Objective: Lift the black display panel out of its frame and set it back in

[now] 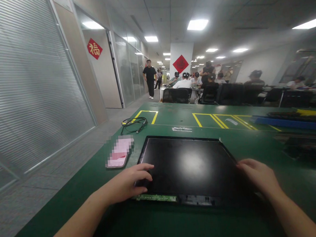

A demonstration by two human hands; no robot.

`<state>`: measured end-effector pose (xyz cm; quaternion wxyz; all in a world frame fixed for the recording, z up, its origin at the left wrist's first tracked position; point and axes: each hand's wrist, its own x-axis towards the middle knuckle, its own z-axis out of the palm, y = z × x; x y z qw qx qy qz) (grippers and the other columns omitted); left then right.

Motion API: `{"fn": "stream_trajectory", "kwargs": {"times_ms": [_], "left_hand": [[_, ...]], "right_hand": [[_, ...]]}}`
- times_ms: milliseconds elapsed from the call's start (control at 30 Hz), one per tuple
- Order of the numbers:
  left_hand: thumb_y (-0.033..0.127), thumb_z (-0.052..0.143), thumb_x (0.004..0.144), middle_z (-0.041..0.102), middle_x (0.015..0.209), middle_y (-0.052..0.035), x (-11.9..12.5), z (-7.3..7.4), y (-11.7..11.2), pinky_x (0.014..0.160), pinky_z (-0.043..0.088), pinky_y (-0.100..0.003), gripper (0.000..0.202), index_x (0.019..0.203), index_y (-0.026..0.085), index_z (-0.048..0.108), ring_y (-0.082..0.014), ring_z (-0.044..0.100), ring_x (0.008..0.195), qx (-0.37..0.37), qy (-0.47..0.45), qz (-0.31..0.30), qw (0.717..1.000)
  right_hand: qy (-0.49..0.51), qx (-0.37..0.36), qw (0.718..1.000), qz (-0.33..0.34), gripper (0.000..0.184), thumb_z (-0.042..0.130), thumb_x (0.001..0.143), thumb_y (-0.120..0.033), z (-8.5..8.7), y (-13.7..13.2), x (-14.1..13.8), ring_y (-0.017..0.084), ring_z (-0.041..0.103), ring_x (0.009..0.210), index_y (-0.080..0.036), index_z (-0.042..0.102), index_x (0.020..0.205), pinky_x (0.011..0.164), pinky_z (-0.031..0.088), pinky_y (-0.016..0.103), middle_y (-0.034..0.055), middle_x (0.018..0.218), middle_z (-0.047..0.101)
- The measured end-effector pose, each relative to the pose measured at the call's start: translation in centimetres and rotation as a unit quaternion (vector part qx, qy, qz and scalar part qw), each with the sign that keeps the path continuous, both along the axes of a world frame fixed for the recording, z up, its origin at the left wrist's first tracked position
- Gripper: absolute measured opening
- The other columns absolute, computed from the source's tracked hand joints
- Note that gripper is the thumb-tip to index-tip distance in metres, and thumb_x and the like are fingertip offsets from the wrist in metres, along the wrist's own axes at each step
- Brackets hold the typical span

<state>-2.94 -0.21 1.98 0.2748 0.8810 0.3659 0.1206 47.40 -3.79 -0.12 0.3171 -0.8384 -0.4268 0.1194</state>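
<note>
A black flat display panel (pixel 174 168) lies screen up on the green table, a round glare on its surface. Along its near edge, a green circuit board (pixel 158 198) and dark parts are exposed. My left hand (pixel 132 181) rests at the panel's left edge, its fingers spread over the border and the screen. At the opposite edge, my right hand (pixel 259 174) has its fingers closed on the frame, with the thumb side partly hidden.
Left of the panel lies a phone (pixel 119 152), blurred out, with a coiled black cable (pixel 134 124) beyond it. Yellow tape marks (pixel 212 115) run across the green table (pixel 174 113). Dark parts and a blue strip (pixel 290 122) sit at right. People and chairs are farther back.
</note>
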Motion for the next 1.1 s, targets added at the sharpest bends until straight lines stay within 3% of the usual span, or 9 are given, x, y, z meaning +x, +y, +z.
{"fn": "stream_trajectory", "kwargs": {"times_ms": [133, 233, 367, 467, 733, 1100], "left_hand": [[0.033, 0.081, 0.083, 0.056, 0.164, -0.0123, 0.1, -0.1, 0.2, 0.121, 0.044, -0.053, 0.046, 0.129, 0.028, 0.076, -0.0372, 0.054, 0.149, 0.002, 0.017, 0.065, 0.998], [0.042, 0.074, 0.09, 0.051, 0.167, -0.0182, 0.4, -0.5, 0.4, 0.124, 0.04, -0.059, 0.054, 0.14, 0.024, 0.071, -0.0405, 0.05, 0.152, 0.02, 0.032, 0.123, 0.992], [0.034, 0.061, 0.096, 0.045, 0.169, -0.0265, 0.6, -1.4, 0.8, 0.127, 0.034, -0.064, 0.051, 0.142, 0.013, 0.07, -0.0444, 0.042, 0.157, 0.088, 0.049, 0.178, 0.979], [0.025, 0.051, 0.098, 0.048, 0.166, -0.0294, 0.7, -2.0, 1.1, 0.127, 0.033, -0.066, 0.048, 0.138, 0.008, 0.072, -0.0452, 0.042, 0.157, 0.097, 0.056, 0.196, 0.974], [0.016, 0.05, 0.091, 0.059, 0.161, -0.0181, 0.8, -2.8, 1.5, 0.13, 0.036, -0.055, 0.056, 0.143, 0.016, 0.071, -0.0376, 0.048, 0.154, 0.083, 0.054, 0.208, 0.973], [0.013, 0.052, 0.084, 0.061, 0.158, -0.0197, 0.9, -3.3, 2.0, 0.128, 0.038, -0.057, 0.057, 0.137, 0.015, 0.073, -0.0383, 0.053, 0.15, 0.073, 0.02, 0.228, 0.971]], "right_hand": [[-0.004, -0.004, 1.0, 0.011, 0.033, 0.059, 0.068, -0.052, -0.2, 0.0, 0.2, 0.032, 0.07, 0.08, -0.028, 0.08, 0.076, 0.075, 0.054, 0.043, 0.0082, 0.079, 0.079], [-0.015, 0.0, 1.0, 0.013, 0.032, 0.06, 0.069, -0.052, -0.4, 0.1, 0.6, 0.033, 0.071, 0.083, -0.028, 0.08, 0.075, 0.077, 0.054, 0.044, 0.0086, 0.081, 0.08], [-0.033, 0.014, 0.999, 0.013, 0.03, 0.06, 0.07, -0.051, -0.9, 0.3, 1.1, 0.033, 0.072, 0.082, -0.029, 0.08, 0.073, 0.074, 0.055, 0.044, 0.0084, 0.08, 0.08], [-0.016, 0.015, 0.999, 0.03, 0.03, 0.061, 0.072, -0.051, -1.1, 0.3, 1.3, 0.033, 0.072, 0.081, -0.028, 0.081, 0.077, 0.073, 0.055, 0.043, 0.0089, 0.079, 0.08], [-0.035, 0.008, 0.999, 0.009, 0.03, 0.058, 0.07, -0.052, -0.6, 0.3, 0.5, 0.034, 0.071, 0.088, -0.029, 0.077, 0.074, 0.078, 0.053, 0.044, 0.0094, 0.084, 0.079], [-0.032, 0.021, 0.999, 0.012, 0.032, 0.058, 0.069, -0.054, -1.0, 0.2, 0.9, 0.036, 0.071, 0.086, -0.03, 0.079, 0.074, 0.081, 0.054, 0.047, 0.0091, 0.082, 0.08]]}}
